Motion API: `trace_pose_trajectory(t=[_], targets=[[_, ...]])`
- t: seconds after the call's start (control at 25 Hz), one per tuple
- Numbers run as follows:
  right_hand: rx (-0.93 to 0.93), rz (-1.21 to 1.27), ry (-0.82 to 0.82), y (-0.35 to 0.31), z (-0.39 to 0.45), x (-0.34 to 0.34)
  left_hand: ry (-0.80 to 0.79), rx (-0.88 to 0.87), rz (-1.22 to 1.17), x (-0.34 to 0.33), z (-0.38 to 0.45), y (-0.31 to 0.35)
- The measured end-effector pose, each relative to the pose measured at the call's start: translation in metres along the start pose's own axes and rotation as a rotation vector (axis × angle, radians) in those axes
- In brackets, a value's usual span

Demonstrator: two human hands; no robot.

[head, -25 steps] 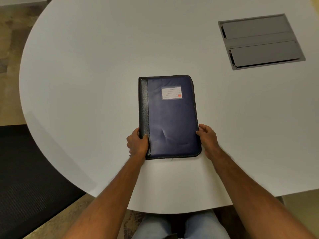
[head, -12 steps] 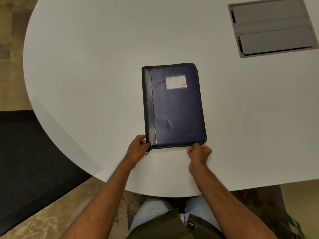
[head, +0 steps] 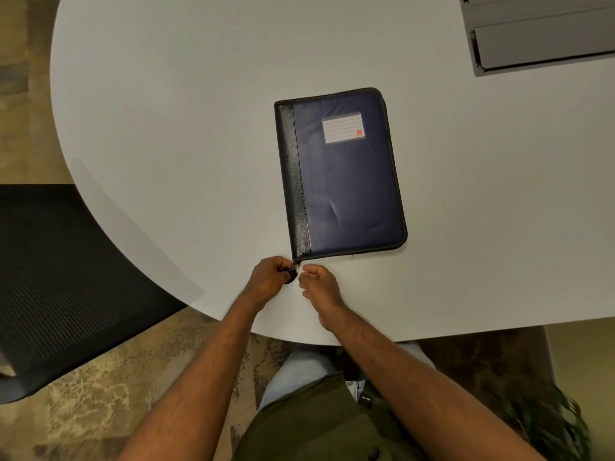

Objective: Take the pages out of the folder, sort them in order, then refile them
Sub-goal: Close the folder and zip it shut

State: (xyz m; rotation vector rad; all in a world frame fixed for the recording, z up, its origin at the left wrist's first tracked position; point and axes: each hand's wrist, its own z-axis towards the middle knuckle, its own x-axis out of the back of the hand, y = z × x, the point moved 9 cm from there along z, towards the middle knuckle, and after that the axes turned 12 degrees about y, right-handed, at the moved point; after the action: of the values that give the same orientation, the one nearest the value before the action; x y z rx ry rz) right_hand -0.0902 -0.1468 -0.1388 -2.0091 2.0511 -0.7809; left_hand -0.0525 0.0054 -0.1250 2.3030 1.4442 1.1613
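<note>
Zippered folder (head: 342,174): closed, flat on white table (head: 166,128). Left hand (head: 271,277) pinches zipper pull (head: 293,267) at folder's near-left corner; right hand (head: 319,282) loosely curled, empty, beside it. Step: unzipping. Next: draw pull around the edge.

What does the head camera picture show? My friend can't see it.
A closed blue folder lies flat on a white table. The left hand pinches the zip pull at its near left corner, and the right hand is curled beside it.
</note>
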Motion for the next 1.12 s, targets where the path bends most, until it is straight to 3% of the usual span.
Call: trace_pose_trajectory(t=[0.2,0.44,1.0,1.12], targets=[[0.123,-0.036,0.027,-0.004,0.001,-0.004,0.089,-0.051,-0.029,0.001,-0.010,0.000],[0.214,-0.079,0.101,-0.013,0.006,-0.003,0.135,-0.162,0.137,0.002,-0.012,0.015],[0.169,0.005,0.201,-0.010,0.006,0.012,0.204,-0.300,0.224,-0.003,-0.013,0.017],[0.321,-0.145,0.208,-0.015,0.003,0.017,0.243,-0.318,0.216,0.001,-0.016,0.017]])
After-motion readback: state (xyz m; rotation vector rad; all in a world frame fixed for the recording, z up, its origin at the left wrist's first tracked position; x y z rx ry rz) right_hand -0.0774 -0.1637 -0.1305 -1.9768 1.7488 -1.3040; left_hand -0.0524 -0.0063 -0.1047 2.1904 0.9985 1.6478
